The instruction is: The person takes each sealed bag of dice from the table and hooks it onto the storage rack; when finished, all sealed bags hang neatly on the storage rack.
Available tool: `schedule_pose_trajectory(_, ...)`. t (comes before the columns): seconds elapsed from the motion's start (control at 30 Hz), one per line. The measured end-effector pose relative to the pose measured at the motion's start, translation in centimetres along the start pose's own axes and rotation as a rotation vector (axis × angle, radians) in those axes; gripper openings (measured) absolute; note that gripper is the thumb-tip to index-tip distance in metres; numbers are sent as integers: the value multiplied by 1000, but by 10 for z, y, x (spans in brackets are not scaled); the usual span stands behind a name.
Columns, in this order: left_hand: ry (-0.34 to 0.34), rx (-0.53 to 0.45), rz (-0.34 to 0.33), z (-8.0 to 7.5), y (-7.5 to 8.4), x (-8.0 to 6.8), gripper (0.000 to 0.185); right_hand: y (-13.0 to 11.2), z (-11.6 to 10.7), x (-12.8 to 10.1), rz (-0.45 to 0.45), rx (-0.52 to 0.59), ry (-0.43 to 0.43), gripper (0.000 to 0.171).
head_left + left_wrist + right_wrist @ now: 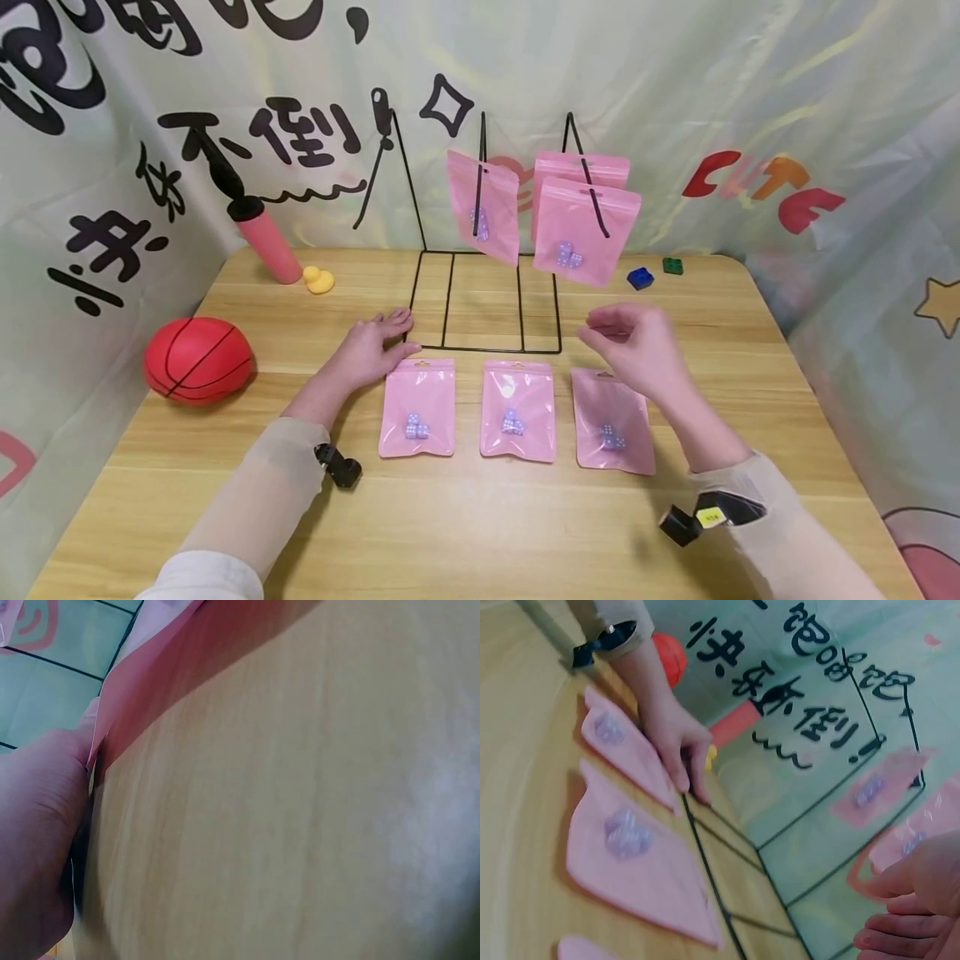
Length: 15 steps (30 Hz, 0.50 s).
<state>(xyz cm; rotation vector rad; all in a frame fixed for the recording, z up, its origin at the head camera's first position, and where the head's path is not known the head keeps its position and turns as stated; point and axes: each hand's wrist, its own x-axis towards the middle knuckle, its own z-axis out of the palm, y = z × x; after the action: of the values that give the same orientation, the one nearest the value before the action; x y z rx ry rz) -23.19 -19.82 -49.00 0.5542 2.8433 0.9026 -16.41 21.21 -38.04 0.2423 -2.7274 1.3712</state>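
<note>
A black wire display rack (487, 349) stands toward the back of the table, with three upright hooks. My left hand (372, 346) rests on its front left corner, fingers and thumb spread on either side. One pink bag (498, 187) of dice hangs from the middle hook and two pink bags (596, 217) from the right one. In front of the rack lie a left bag (401, 392), a middle bag (497, 392) and a right bag (596, 404), with pale dice inside. Over the right bag's upper edge hovers my right hand (637, 346), its loosely bent fingers holding nothing.
A red basketball (198, 360) sits at the left edge. Behind it are a pink pump (272, 246) and a yellow rubber duck (318, 280). Blue brick (640, 277) and green brick (672, 266) lie at the back right. A printed curtain (645, 75) hangs behind the table.
</note>
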Motion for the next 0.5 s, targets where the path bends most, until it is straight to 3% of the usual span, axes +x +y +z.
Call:
schedule_pose_trajectory(0.27,6,1,24,0,0,2,61,33,-18,-28,47,-65,30,31)
schedule_pose_trajectory(0.5,8,-3,0,1,0,1,62,56,-27,-47,119,-114,26,33)
